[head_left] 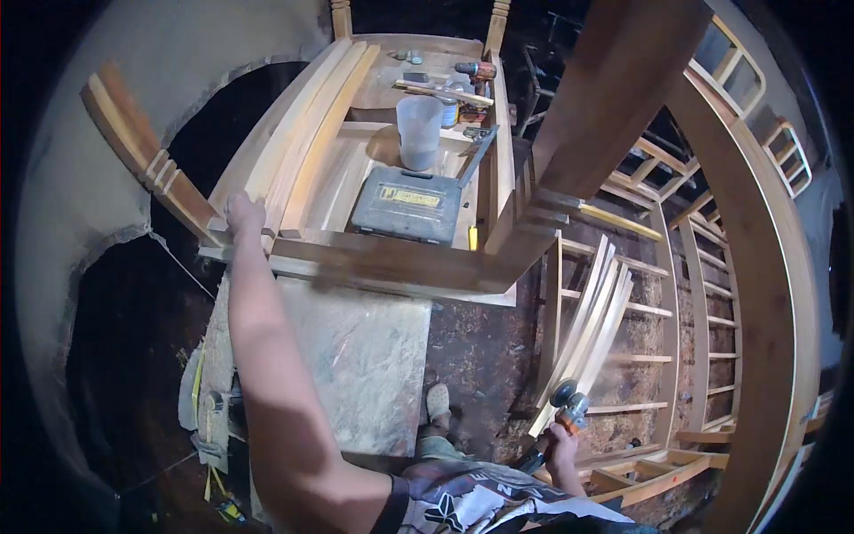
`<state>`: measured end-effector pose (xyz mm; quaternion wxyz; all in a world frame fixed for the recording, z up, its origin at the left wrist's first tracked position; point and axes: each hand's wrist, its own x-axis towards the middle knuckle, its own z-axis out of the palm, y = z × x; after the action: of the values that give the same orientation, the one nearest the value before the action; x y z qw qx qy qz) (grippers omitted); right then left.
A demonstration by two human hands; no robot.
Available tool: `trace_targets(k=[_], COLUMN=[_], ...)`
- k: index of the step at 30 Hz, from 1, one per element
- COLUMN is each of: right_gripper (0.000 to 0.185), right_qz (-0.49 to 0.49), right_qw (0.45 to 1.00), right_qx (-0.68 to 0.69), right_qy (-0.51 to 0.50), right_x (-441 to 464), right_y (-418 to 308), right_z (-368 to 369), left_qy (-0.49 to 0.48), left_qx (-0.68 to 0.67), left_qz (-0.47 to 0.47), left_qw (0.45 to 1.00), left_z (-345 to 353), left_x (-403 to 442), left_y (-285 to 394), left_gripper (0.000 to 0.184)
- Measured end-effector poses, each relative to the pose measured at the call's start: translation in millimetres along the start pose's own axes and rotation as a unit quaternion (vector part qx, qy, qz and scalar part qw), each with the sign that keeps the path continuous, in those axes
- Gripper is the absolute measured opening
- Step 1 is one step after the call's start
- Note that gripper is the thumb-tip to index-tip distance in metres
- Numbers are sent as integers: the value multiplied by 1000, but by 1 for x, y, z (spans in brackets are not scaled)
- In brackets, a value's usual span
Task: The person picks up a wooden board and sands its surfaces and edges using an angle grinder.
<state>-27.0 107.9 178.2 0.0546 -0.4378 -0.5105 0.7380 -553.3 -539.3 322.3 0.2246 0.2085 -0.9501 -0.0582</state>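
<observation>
Gripping a grinder [572, 409] is the right hand [561, 447]; left hand [245, 214] curls at seemingly loose slats [302, 125], grip unclear; the frame [382, 262] looks joined.

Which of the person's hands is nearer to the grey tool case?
Left. The left hand is at the near ends of the curved wooden slats, left of the tool case; the right hand, holding a power tool, is farther off, below and right of it.
</observation>
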Motion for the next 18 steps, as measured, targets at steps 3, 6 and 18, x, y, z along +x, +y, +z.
trace_targets(k=[3, 6, 18], right_gripper=[28, 33, 35], right_qz=[-27, -40, -155], right_qw=[1000, 998, 984], right_qx=[12, 41, 74], right_qy=[11, 3, -49], right_x=[-13, 13, -61], right_y=[17, 47, 62], right_z=[-2, -24, -90], left_qy=[-69, -78, -196], left_qx=[-6, -27, -180], left_qz=[0, -32, -106], left_qw=[998, 996, 958], left_z=[-53, -108, -224], left_x=[-29, -93, -442], left_y=[16, 37, -56], left_gripper=[47, 39, 54])
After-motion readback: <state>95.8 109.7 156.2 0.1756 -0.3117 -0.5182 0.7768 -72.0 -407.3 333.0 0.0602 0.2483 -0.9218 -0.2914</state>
